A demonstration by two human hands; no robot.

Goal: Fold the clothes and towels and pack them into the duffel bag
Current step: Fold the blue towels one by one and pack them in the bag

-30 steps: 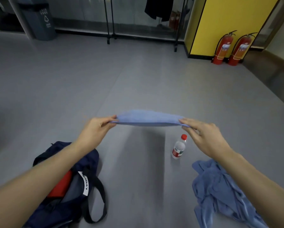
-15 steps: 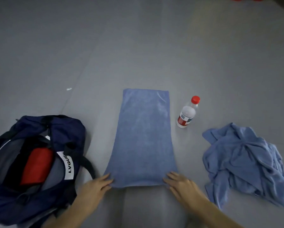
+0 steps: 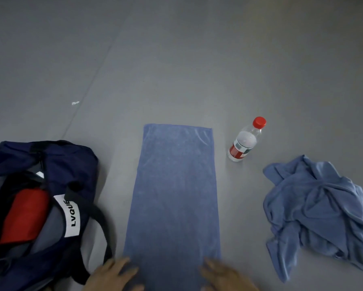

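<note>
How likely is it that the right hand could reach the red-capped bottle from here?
Probably yes, with a forward stretch. The right hand is at the near corner of the towel; the bottle stands past its far corner. Only bare floor lies between; the crumpled cloth lies further right.

Plain grey floor (image 3: 176, 49) with a faint seam, dim light

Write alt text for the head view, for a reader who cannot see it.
A blue towel lies flat on the grey floor, the person's left hand and right hand resting on its near corners. An open navy duffel bag with a red item inside sits to its left; a red-capped bottle and a crumpled blue cloth are to its right.
</note>
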